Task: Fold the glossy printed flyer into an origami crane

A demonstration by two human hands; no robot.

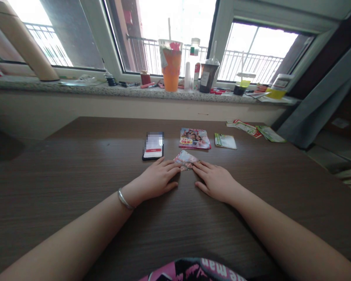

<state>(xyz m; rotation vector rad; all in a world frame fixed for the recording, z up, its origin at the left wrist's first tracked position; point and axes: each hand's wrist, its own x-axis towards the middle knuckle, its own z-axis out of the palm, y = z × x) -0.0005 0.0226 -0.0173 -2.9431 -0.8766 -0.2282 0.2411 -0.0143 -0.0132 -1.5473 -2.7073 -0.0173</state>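
"Since the hands head the list, how do they stand?"

"Left hand (155, 179), one: palm down, fingers stretched out, tips on the left edge of the paper. Right hand (218, 180), one: likewise, tips on the right edge. Neither grips; both thumbs lie apart from it, on the near side."

"And the item between them?"

"Small pale pink-and-blue printed paper (186, 158), one: apparently folded, pointed at its far side, resting on the dark brown wood-grain table (76, 164), just to the near side of the leaflets."

"Handling notes?"

"The step looks like flattening or creasing. Best done, I judge, with edges lined up first, one hand pinning the sheet and the other pressing evenly outward along the fold."

"Counts for the rest?"

"Black-edged phone with a lit screen (153, 150), one, far left of the paper. Stack of colourful glossy leaflets (194, 138), one; sheets not countable. Small green-and-white paper pile (226, 141), one, right of the stack. Loose green, red and white printed slips (270, 134), at least three, far right. Silver metal bangle (124, 199), one, left wrist. Tall clear cup of orange drink (171, 70), one, on the speckled stone sill (105, 91)."
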